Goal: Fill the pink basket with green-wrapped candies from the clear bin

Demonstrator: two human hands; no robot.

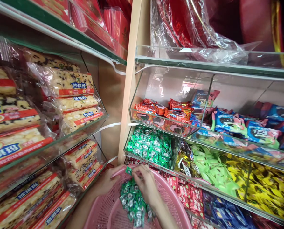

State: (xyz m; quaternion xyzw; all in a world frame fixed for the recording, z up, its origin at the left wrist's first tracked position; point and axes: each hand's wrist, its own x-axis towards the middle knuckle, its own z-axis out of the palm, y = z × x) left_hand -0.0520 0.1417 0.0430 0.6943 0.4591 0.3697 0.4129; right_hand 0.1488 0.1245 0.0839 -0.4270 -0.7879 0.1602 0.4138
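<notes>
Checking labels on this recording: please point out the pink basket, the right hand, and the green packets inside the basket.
Pink basket (106, 206): head view, perforated inner wall.
Right hand (145, 183): head view, back of the hand.
Green packets (133, 202): head view, middle of the pile.

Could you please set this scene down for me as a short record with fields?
Left hand: at the rim of the pink basket, grip unclear
Right hand: pinching a green packet over the basket
Basket contents: a pile of green packets
Bin ahead: more green packets
Further right: yellow packets
Left shelves: wrapped bars
</notes>
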